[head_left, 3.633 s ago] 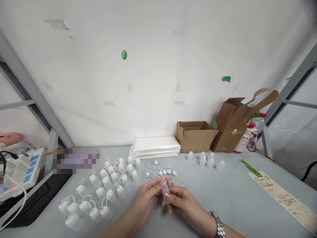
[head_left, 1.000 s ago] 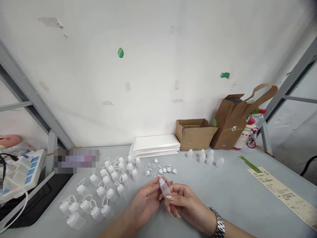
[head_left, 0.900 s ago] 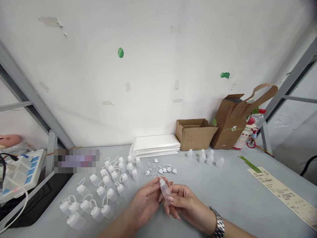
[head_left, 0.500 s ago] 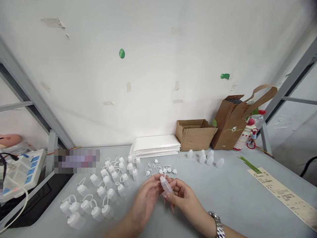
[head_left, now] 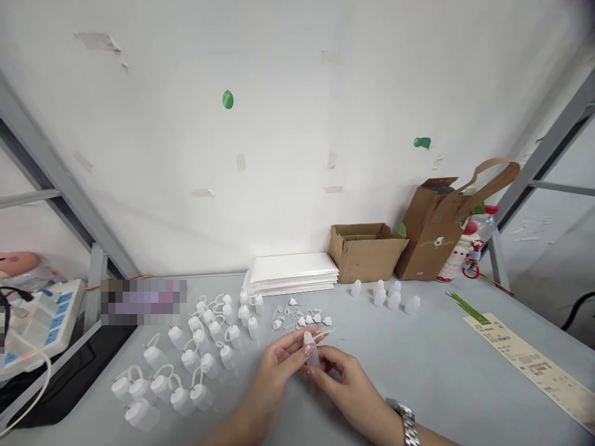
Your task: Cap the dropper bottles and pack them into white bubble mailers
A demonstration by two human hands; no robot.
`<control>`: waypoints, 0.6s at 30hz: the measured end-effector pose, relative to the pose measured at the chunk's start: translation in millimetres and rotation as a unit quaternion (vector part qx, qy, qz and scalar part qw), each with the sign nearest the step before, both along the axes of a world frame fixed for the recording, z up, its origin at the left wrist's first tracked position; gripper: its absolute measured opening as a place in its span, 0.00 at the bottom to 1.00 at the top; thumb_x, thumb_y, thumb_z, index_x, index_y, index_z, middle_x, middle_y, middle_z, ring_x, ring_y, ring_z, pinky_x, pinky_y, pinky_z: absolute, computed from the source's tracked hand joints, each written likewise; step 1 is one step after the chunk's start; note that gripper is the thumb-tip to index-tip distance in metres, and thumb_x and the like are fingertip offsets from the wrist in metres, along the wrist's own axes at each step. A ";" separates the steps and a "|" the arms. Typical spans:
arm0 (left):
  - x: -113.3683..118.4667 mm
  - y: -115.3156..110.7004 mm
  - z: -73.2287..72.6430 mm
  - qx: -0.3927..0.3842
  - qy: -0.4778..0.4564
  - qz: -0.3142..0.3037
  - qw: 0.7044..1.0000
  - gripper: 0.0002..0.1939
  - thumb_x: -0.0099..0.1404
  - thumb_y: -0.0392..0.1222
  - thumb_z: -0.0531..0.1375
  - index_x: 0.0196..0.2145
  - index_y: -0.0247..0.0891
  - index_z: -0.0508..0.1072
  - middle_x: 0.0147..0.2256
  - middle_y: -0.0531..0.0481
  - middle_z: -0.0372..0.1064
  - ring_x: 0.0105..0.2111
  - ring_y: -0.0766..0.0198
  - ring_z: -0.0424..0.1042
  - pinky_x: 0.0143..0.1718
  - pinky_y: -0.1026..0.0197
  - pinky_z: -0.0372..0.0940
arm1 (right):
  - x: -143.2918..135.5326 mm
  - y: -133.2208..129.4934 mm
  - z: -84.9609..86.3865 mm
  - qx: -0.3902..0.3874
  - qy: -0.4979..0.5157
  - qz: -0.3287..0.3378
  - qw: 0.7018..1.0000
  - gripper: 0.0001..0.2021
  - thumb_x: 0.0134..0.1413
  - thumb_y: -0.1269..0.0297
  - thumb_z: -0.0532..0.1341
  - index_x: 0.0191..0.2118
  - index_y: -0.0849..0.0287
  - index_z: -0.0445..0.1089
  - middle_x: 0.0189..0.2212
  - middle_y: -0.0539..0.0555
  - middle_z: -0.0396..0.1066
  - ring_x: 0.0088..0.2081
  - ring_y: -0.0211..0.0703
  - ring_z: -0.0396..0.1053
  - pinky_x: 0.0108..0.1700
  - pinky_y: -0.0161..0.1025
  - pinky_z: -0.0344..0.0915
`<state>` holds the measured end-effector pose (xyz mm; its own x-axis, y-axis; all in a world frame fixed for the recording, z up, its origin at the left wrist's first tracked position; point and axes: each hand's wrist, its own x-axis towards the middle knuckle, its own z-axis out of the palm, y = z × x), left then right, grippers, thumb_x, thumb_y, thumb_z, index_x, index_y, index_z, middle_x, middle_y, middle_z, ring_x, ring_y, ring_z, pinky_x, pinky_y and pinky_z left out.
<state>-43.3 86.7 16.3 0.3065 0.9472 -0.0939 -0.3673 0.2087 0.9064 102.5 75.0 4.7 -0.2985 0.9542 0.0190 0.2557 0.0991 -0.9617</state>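
Note:
Between my two hands is a small translucent plastic squeeze bottle [head_left: 312,355], tilted slightly. My left hand [head_left: 277,371] grips it near the top, the thumb pressed against its upper side. My right hand [head_left: 346,379] closes round its lower part, fingers partly hidden. From the neck a thin white strap [head_left: 326,332] sticks out to the right. Just beyond my hands lie several loose white caps with straps [head_left: 302,320]. On the left stand several bottles fitted with looped cap straps [head_left: 199,396]; one at the front leans over. Several bottles without straps [head_left: 394,301] are at the back right.
A stack of white flat sheets or envelopes [head_left: 292,272] lies against the wall, beside an open cardboard box [head_left: 369,260] and a brown paper bag [head_left: 425,241]. A long printed paper strip [head_left: 530,362] is at right. A power strip [head_left: 65,316] and a black mat [head_left: 88,378] are at left.
My left thumb has come over onto the bottle's upper part. The bottle is more upright, and its strap now points right instead of up. My right hand has shifted slightly lower on it.

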 end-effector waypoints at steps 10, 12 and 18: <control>0.1 -3.9 3.8 -0.031 -0.006 -0.001 1.000 0.14 0.55 0.40 0.58 0.39 0.37 0.77 0.42 0.45 0.75 0.50 0.52 0.67 0.56 0.51 0.54 | -1.0 0.1 -2.3 -0.020 -0.012 -0.027 0.999 0.08 0.49 0.60 0.60 0.28 0.61 0.69 0.22 0.47 0.63 0.27 0.38 0.59 0.32 0.34 0.57; 0.3 -2.4 2.2 -0.029 -0.008 0.001 1.000 0.14 0.55 0.40 0.57 0.37 0.36 0.78 0.40 0.45 0.76 0.48 0.52 0.68 0.55 0.51 0.55 | -1.3 0.1 -1.8 -0.020 -0.015 -0.030 0.999 0.08 0.49 0.61 0.60 0.28 0.61 0.68 0.21 0.47 0.63 0.27 0.38 0.59 0.31 0.34 0.57; 1.0 0.3 -1.1 -0.029 -0.019 0.007 0.999 0.12 0.56 0.39 0.56 0.35 0.36 0.78 0.37 0.45 0.76 0.45 0.52 0.69 0.51 0.52 0.57 | -2.4 -0.5 -0.5 -0.032 -0.006 -0.026 0.999 0.06 0.48 0.62 0.60 0.28 0.60 0.69 0.22 0.48 0.64 0.27 0.39 0.59 0.32 0.35 0.57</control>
